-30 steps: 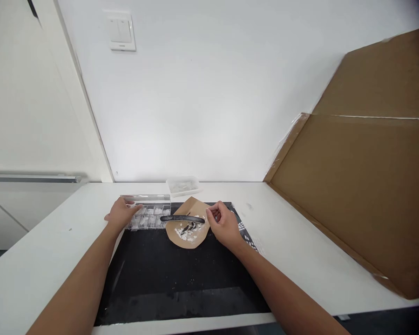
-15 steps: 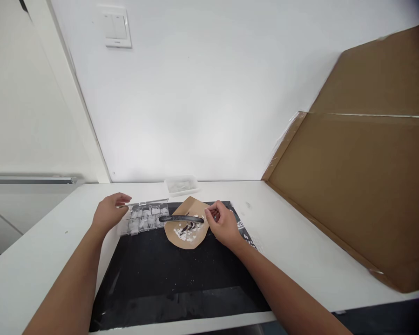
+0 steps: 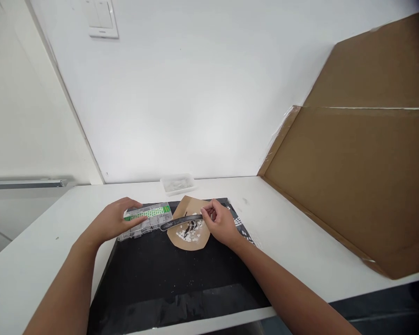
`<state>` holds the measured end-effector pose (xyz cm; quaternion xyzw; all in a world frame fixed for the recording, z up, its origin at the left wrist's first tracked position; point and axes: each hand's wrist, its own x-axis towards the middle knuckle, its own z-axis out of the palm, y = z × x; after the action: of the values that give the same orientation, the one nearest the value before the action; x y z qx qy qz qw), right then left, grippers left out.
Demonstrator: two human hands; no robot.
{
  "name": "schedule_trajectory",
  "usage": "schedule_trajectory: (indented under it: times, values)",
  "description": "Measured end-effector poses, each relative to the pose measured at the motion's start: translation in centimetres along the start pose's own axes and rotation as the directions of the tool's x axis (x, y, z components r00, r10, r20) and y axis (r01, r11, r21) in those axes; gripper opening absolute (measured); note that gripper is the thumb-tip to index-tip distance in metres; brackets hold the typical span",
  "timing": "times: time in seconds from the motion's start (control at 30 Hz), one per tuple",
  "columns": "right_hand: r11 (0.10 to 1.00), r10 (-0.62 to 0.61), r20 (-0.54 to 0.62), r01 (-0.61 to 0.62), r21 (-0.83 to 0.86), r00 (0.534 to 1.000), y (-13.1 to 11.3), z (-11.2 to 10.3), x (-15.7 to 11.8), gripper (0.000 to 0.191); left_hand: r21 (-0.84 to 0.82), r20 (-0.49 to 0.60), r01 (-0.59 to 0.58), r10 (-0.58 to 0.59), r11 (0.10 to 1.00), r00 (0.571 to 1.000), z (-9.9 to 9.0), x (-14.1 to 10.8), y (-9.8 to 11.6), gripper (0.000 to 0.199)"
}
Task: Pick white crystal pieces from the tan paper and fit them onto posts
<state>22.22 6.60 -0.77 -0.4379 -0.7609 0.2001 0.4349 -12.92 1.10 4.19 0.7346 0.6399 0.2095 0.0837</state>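
Black curved strip [image 3: 180,221] over brown paper [image 3: 187,204], its end pinched in the right hand [image 3: 224,225].
The left hand [image 3: 112,220], fingers wide, covers part of the clear box [image 3: 156,220]; its contents I cannot make out.

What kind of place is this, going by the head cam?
Probably a small craft or hobby workspace: a white desk against a wall, a black mat, and a clear compartment box.
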Motion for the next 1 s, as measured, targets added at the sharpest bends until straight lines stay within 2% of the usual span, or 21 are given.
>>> schedule_trajectory:
  times: [0.07, 0.13, 0.3, 0.57, 0.73, 0.87, 1.0]
  values:
    - [1.000, -0.005, 0.004, 0.005, 0.001, 1.000, 0.1, 0.1, 0.0, 0.019, 0.098, 0.022, -0.094, 0.093, 0.991, 0.995, 0.9, 0.3, 0.4, 0.057]
    - [1.000, -0.009, 0.009, 0.009, -0.006, 1.000, 0.2, 0.1, 0.0, 0.019, 0.100, 0.056, -0.140, 0.135, 0.985, 0.989, 1.8, 0.5, 0.8, 0.058]
    - [1.000, -0.020, 0.017, 0.020, -0.022, 1.000, 0.1, -0.1, -0.1, 0.019, 0.088, 0.129, -0.127, 0.115, 0.988, 0.985, 3.1, 0.7, 1.7, 0.065]
    - [0.999, -0.043, 0.022, 0.044, -0.014, 0.999, 0.1, -0.1, -0.1, 0.017, 0.021, 0.152, -0.108, 0.104, 0.994, 0.983, 3.2, 0.8, 1.0, 0.066]
    - [0.998, -0.063, 0.034, 0.064, -0.018, 0.997, 0.0, 0.0, -0.2, 0.015, 0.092, 0.150, -0.083, 0.069, 0.992, 0.986, 3.5, 0.8, 0.9, 0.074]
    - [0.998, -0.063, 0.032, 0.064, -0.009, 0.997, -0.1, -0.2, -0.2, 0.016, 0.104, 0.137, -0.099, 0.084, 0.990, 0.987, 3.2, 0.8, 0.8, 0.072]
    - [0.998, -0.057, 0.036, 0.057, -0.004, 0.998, -0.1, -0.2, -0.1, 0.015, 0.137, 0.076, -0.126, 0.116, 0.983, 0.990, 2.7, 1.0, 0.0, 0.065]
